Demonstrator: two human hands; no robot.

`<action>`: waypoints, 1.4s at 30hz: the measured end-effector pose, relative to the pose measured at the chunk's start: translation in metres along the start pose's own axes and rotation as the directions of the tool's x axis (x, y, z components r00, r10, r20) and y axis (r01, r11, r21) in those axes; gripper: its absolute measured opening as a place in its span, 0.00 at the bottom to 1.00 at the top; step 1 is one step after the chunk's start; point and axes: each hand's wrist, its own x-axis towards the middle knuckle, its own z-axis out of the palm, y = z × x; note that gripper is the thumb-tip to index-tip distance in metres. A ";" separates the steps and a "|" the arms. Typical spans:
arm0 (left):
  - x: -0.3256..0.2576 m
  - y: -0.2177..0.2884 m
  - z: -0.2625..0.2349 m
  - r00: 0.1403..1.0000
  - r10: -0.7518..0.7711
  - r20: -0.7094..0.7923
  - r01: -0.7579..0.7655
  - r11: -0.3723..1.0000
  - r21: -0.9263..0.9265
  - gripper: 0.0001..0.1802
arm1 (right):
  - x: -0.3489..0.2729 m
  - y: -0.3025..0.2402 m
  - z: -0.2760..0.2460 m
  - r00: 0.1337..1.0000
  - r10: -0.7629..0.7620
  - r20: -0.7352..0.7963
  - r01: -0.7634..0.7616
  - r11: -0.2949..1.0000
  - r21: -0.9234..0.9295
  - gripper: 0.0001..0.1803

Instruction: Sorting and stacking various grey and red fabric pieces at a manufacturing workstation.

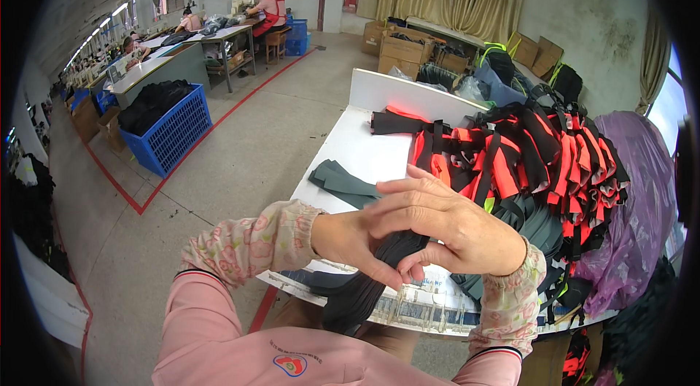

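Observation:
A thick bundle of dark fabric strips (356,300) hangs over the table's near edge. My left hand (346,238) is closed around its upper part, thumb pointing toward the right. Over it arches my right hand (456,229), its upper fingers crossing the left hand. Its thumb and a curled finger come together beside my left thumb; whatever lies between them is hidden. Just beyond my hands, a small fan of dark green fabric pieces (343,183) lies on the white table (361,149).
A large heap of black and neon-orange fabric pieces (503,156) covers the table's right side, beside a purple plastic bag (627,203). Cardboard boxes (405,50) stand behind. A blue crate (171,134) of black cloth sits on the left floor. Other people work at far tables.

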 end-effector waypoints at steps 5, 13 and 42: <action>-0.009 0.004 0.000 0.994 -0.044 -0.101 0.040 0.998 -0.044 0.22 | -0.009 -0.017 -0.014 0.936 0.088 -0.342 -0.087 0.996 0.018 0.56; -0.008 0.004 -0.001 0.984 -0.089 -0.152 0.073 0.992 -0.107 0.24 | -0.020 -0.025 -0.029 0.874 0.100 -0.475 -0.134 0.990 -0.038 0.57; -0.010 0.009 0.010 0.954 -0.091 -0.285 0.089 0.996 -0.021 0.29 | -0.029 -0.015 0.024 0.973 0.194 -0.128 -0.221 0.944 -0.246 0.50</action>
